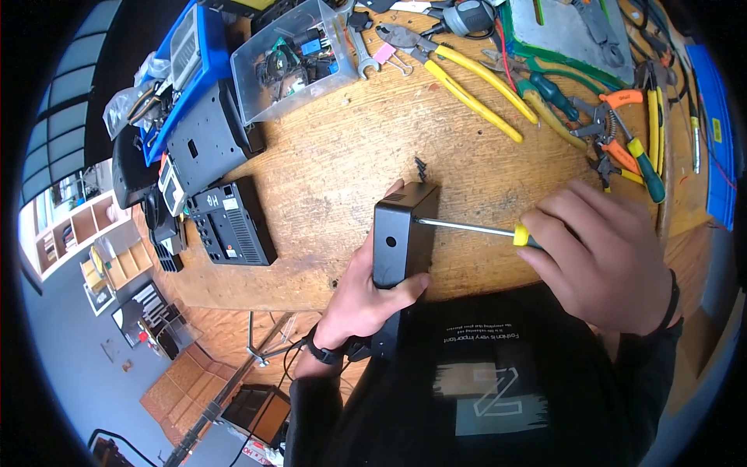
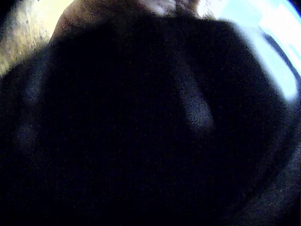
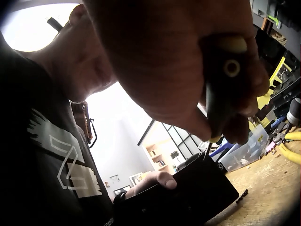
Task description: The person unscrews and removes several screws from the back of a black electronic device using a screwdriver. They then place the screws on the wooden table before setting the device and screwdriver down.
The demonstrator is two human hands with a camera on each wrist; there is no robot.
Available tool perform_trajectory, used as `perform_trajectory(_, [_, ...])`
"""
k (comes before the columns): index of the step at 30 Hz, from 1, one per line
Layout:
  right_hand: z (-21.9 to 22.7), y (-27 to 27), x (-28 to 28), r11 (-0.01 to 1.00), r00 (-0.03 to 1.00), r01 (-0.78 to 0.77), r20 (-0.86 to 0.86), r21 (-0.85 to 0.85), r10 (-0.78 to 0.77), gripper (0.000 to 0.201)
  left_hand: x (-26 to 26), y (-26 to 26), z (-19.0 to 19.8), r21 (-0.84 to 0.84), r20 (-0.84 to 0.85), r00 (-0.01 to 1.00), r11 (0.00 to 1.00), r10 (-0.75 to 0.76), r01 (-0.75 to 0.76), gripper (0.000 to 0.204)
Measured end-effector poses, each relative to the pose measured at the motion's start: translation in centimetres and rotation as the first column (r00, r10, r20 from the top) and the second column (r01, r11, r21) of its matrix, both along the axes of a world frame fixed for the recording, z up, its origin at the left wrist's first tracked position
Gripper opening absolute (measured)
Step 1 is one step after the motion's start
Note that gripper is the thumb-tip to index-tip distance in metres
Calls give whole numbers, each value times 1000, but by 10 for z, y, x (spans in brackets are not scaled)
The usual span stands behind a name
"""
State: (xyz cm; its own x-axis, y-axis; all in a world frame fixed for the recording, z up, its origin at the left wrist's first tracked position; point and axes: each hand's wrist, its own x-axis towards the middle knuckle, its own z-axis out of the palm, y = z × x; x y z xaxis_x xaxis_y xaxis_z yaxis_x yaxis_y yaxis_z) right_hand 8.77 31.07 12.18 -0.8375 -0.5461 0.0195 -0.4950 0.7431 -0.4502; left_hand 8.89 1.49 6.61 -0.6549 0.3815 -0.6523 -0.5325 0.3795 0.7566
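My left hand [image 1: 362, 300] grips a black box-shaped device [image 1: 391, 261], thumb lying across its near face, at the front edge of the wooden table. In my right hand [image 1: 603, 253] is a screwdriver [image 1: 471, 227] with a yellow-and-dark-green handle. Its metal shaft runs to the device's upper side edge, the tip right at that edge. The right wrist view shows the handle [image 3: 221, 94] wrapped by the fingers, above the dark device [image 3: 188, 197]. Several small black screws [image 1: 420, 166] lie just beyond the device. Darkness fills most of the left wrist view.
Beyond lie yellow-handled cutters [image 1: 475, 89], an open-end wrench [image 1: 362, 54] and a clear bin of parts [image 1: 292, 101]. A second black device [image 1: 233, 226] rests on the left. Orange-handled pliers [image 1: 621, 99] and another screwdriver [image 1: 647, 173] sit at the right.
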Motion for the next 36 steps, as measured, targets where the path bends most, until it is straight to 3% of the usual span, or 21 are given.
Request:
perform_trajectory(2, [6,3,0,999,999,-33,-17,40,34,36,-2,1,0,39,21,1000,999,-6,6,100])
perform_trajectory(5, [6,7,4,992,997,-70,-31,104,74,38,0,1,-4,75,-20,1000,997,0,1,99])
perform_trajectory(10, [5,-4,9,998,999,45,-9,44,-44,40,2,0,0,37,-2,1000,999,24,-24,91])
perform_trajectory(13, [-7,-8,10,996,995,81,-62,-32,-83,40,4,-3,-1,0,48,999,1000,16,-16,81])
perform_trajectory(16, [-9,-5,9,997,997,50,-56,-54,-53,36,9,5,0,47,-53,991,991,127,-124,47])
perform_trajectory(19, [-6,-2,10,1000,998,24,-55,-17,-25,33,8,-4,-3,27,40,998,998,54,-55,73])
perform_trajectory(24, [-7,-2,17,999,998,39,-56,31,-37,33,5,-3,-2,38,27,999,998,39,-40,83])
perform_trajectory(29, [-13,-11,15,983,987,156,-11,-91,-158,35,14,-9,-15,26,-97,992,996,85,-83,47])
perform_trajectory(33, [-8,-7,4,980,996,84,-3,-182,-86,38,11,-6,-10,31,-143,986,996,84,-80,46])
perform_trajectory(36, [-4,-7,-1,988,998,42,-35,-148,-47,40,9,-6,-9,37,-159,984,996,86,-81,45])
